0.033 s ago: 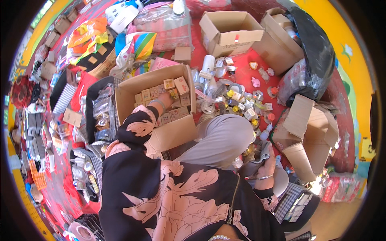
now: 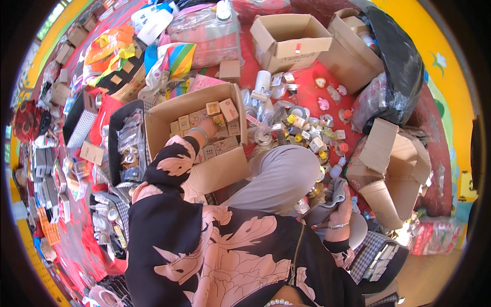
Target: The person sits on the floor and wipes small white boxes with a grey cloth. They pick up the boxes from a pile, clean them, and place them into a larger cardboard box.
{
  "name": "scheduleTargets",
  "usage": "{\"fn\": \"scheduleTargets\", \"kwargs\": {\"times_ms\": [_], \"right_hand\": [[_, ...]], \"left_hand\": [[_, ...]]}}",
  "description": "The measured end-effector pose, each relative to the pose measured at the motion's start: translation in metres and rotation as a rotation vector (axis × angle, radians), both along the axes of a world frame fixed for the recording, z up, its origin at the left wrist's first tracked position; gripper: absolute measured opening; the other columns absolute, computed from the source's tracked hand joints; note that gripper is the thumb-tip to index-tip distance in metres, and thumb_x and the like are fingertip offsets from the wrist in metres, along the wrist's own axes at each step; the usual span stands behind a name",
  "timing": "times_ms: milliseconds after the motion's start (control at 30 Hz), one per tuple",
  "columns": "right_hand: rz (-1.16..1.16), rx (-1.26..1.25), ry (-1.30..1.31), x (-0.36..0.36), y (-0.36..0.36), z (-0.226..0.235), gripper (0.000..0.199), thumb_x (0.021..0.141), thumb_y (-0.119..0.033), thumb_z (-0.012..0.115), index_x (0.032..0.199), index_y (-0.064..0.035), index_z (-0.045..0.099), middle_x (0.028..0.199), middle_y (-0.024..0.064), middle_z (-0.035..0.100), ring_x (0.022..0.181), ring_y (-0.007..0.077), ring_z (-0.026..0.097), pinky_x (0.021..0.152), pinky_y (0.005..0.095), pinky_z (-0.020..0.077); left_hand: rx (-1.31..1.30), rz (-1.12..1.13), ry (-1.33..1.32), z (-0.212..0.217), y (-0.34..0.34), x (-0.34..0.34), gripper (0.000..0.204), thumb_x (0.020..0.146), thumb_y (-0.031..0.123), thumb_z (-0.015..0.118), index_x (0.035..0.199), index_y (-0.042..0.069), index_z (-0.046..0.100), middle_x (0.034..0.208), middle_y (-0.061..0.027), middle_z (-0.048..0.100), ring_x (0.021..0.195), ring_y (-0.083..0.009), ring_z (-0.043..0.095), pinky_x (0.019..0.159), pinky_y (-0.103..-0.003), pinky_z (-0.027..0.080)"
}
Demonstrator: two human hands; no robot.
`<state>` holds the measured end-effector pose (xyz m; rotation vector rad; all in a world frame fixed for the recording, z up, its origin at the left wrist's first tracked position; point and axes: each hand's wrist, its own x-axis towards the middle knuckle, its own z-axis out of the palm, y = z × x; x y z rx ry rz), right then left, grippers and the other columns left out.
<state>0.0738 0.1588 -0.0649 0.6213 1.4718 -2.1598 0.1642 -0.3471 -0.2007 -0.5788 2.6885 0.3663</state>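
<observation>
A cardboard carton (image 2: 157,123) stands open on my left, with rows of small light-brown boxes (image 2: 228,108) inside. Down among those boxes is my left hand (image 2: 206,126), its fingertips largely hidden, so I cannot make out whether it grips one. A small box (image 2: 212,107) with a yellow mark lies just beyond that hand. At my right side, beside my bent knee (image 2: 291,174), my right hand (image 2: 341,209) is closed on a grey cloth (image 2: 335,192).
Small bottles and jars, several with yellow caps (image 2: 298,137), lie heaped on the red floor covering. An open carton (image 2: 391,189) is at the right; another carton (image 2: 289,41) stands at the far side. A black bin (image 2: 123,128) of wrapped items sits left of the small-box carton.
The view has shifted very slightly. Both hands keep their places, the left in the carton and the right on the grey cloth.
</observation>
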Motion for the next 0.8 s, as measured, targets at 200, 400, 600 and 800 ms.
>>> {"fn": "scheduleTargets", "kwargs": {"times_ms": [200,400,600,800], "right_hand": [[0.043,0.005,0.177,-0.008,0.009,0.069,0.030,0.086,-0.033,0.058,0.101,-0.0064,0.058,0.086,0.0043,0.062,0.069,0.0131,0.058,0.054,0.0250,0.0442],[0.084,0.045,0.167,-0.028,0.012,0.085,0.031,0.085,-0.032,0.059,0.099,-0.0044,0.059,0.087,0.0054,0.061,0.073,0.0146,0.057,0.060,0.0259,0.0452],[0.116,0.120,0.124,-0.036,0.019,0.058,0.036,0.088,-0.033,0.054,0.104,-0.0011,0.057,0.092,0.0074,0.061,0.079,0.0158,0.057,0.068,0.0277,0.0437],[0.058,0.027,-0.133,-0.069,0.018,0.067,0.038,0.089,-0.032,0.051,0.110,0.0005,0.053,0.098,0.0090,0.060,0.088,0.0176,0.058,0.083,0.0295,0.0452]], "left_hand": [[-0.047,-0.125,0.180,0.100,0.016,-0.055,0.030,0.081,0.027,0.054,0.090,0.000,0.064,0.087,-0.0204,0.064,0.083,-0.0344,0.063,0.076,-0.043,0.050],[0.025,-0.326,0.320,0.178,0.070,-0.157,0.026,0.082,0.022,0.050,0.080,0.001,0.065,0.085,-0.0205,0.063,0.081,-0.0365,0.061,0.075,-0.044,0.048],[0.205,-0.512,0.387,0.060,0.098,-0.289,0.024,0.082,0.022,0.051,0.087,0.003,0.065,0.090,-0.0202,0.063,0.087,-0.0367,0.060,0.076,-0.045,0.047],[0.142,-0.267,0.022,-0.081,0.122,-0.403,0.033,0.087,0.030,0.047,0.108,0.007,0.058,0.102,-0.0207,0.061,0.097,-0.0379,0.058,0.085,-0.046,0.045]]}}
